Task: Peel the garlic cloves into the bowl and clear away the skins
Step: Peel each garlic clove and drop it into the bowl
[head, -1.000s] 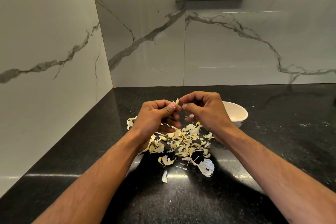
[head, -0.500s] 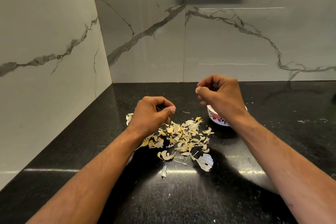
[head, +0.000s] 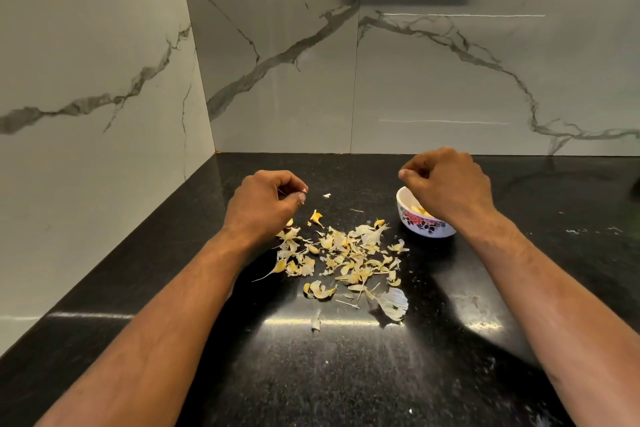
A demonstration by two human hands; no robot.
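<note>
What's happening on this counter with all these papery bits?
A person is peeling garlic. The right hand hovers with curled fingers over a small flowered bowl that holds peeled cloves. The left hand pinches a thin scrap of skin above the black counter. A heap of loose skins lies between the arms, not yet cleared.

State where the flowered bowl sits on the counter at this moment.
In the head view, the bowl sits on the black counter right of centre, under the right hand and just right of the garlic skins.
</note>
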